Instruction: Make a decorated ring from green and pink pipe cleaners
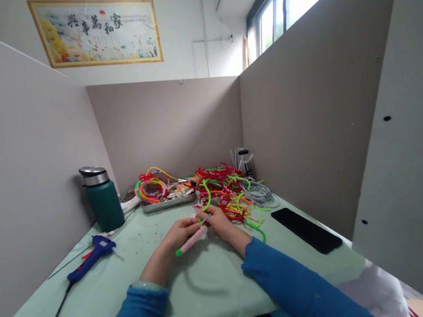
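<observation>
Over the middle of the table, my two hands meet around a small piece made of pipe cleaners. The piece has a fuzzy pink pipe-cleaner stem (192, 241) with a bright green tip, slanting down to the left below the fingers. My left hand (178, 233) is closed, thumb and fingertips pinching near the stem's upper end. Closed as well, my right hand (221, 224) pinches the same upper part, where a thin pale strip shows between the hands. A lime-green pipe cleaner (208, 195) curves up behind the right fingers; whether it joins the piece, I cannot tell.
Behind my hands lie a tangled pile of coloured pipe cleaners (226, 188) and a metal tray (170, 204) with bundles and scraps. A blue glue gun (91, 258) and a green bottle (104, 206) are at left. At right lies a black phone (307, 230). Partitions enclose the table.
</observation>
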### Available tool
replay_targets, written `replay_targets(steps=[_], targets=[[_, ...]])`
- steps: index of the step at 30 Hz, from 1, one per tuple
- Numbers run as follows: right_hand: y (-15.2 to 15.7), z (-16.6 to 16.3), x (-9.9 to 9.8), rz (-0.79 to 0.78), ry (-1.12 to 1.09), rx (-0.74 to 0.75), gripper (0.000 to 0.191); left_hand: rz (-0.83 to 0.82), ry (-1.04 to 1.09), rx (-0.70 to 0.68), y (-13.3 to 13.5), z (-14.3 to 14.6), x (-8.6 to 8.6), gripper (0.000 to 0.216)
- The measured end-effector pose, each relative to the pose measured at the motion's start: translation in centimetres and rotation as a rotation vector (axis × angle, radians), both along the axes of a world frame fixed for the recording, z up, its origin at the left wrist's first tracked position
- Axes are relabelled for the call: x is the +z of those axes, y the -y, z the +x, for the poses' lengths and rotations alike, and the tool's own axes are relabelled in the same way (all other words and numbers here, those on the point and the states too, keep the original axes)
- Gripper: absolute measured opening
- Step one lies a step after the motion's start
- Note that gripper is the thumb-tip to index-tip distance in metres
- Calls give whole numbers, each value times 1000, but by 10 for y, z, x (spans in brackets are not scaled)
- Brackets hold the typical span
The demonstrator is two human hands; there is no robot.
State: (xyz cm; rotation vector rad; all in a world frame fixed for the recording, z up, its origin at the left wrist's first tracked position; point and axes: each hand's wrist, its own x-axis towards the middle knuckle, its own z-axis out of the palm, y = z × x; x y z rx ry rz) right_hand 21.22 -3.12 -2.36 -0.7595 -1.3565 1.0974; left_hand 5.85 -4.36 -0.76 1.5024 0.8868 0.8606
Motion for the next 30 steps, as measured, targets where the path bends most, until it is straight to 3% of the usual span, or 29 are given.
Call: replay_targets(steps=[9, 16, 25, 30], targets=[[-2, 4, 3, -32, -71, 60, 30, 96, -187, 44, 4, 3, 3, 30], [0, 7, 8, -55, -131, 76, 35, 192, -254, 189, 9, 4, 11, 30], [3, 10, 11, 57, 45, 4, 31, 154, -259, 350, 2, 3, 6, 24], [19, 12, 22, 147, 159, -15, 41, 37, -143, 303, 0, 3, 2, 28]])
